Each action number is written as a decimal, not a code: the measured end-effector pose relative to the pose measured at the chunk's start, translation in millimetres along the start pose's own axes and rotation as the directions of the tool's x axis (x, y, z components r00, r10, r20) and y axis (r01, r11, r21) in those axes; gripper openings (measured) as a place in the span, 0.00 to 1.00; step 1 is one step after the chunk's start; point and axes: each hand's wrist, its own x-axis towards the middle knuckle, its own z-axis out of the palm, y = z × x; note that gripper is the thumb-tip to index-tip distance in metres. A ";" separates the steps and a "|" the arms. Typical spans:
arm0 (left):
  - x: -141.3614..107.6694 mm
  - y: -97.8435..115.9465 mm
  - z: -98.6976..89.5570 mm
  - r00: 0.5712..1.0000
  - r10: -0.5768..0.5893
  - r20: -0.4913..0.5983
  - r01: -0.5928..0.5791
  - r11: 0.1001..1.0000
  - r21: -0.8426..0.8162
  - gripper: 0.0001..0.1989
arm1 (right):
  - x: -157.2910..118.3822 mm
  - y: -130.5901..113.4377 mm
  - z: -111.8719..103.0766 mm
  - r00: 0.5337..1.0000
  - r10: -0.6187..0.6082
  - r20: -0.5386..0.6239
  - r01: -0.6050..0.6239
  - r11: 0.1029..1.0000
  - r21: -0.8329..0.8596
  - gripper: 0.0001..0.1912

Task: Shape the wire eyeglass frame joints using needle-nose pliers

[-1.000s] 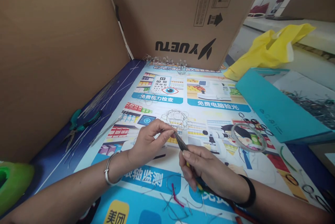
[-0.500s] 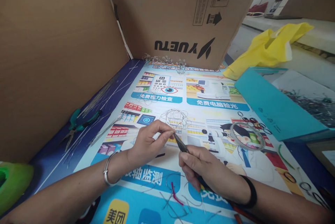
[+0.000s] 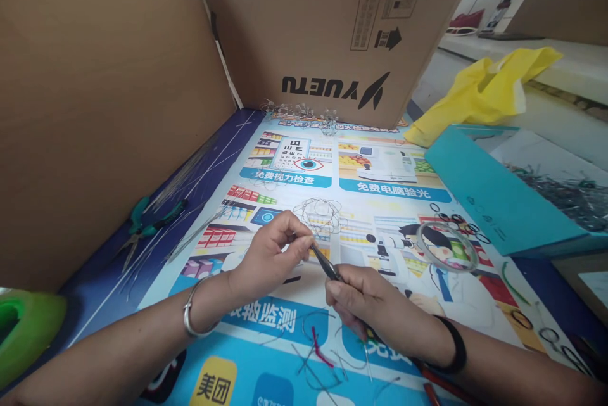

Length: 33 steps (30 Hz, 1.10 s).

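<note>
Your right hand (image 3: 380, 304) is wrapped round the dark metal pliers with slim, tapering jaws (image 3: 324, 261), which slant up and away toward your other side. Your left hand (image 3: 273, 254) has thumb and forefinger pinched together right at the pliers' tip; whether anything fine lies between them is too small to tell. The pliers are raised between your hands, over the blue-and-white printed sheet (image 3: 247, 387) covering the surface. Just beyond your fingertips lies a loose ring of thin, greyish wire (image 3: 311, 206); whether it joins your pinch, you can't tell from here.

For such close work, hold the tip steady and squeeze lightly, letting the very end of the jaws do the gripping. Set your fingertip pads beside the metal, not between the jaws, where a slip could nip them. Brace both wrists low and make small turns. Mind the dark wire scraps and magenta strip (image 3: 318, 349) nearer you: loose ends there could snag or prick.
</note>
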 end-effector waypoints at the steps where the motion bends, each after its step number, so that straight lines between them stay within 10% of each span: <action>1: 0.8 1.4 -0.1 1.000 -0.024 0.012 0.024 0.999 -0.030 0.04 | 0.3 -0.9 -0.4 1.000 -0.004 0.000 0.004 1.000 -0.004 0.21; 33: -4.0 2.1 0.9 0.980 0.195 -0.045 -0.169 0.926 0.338 0.08 | 0.1 3.9 8.9 0.990 0.077 0.119 -0.110 0.947 0.302 0.19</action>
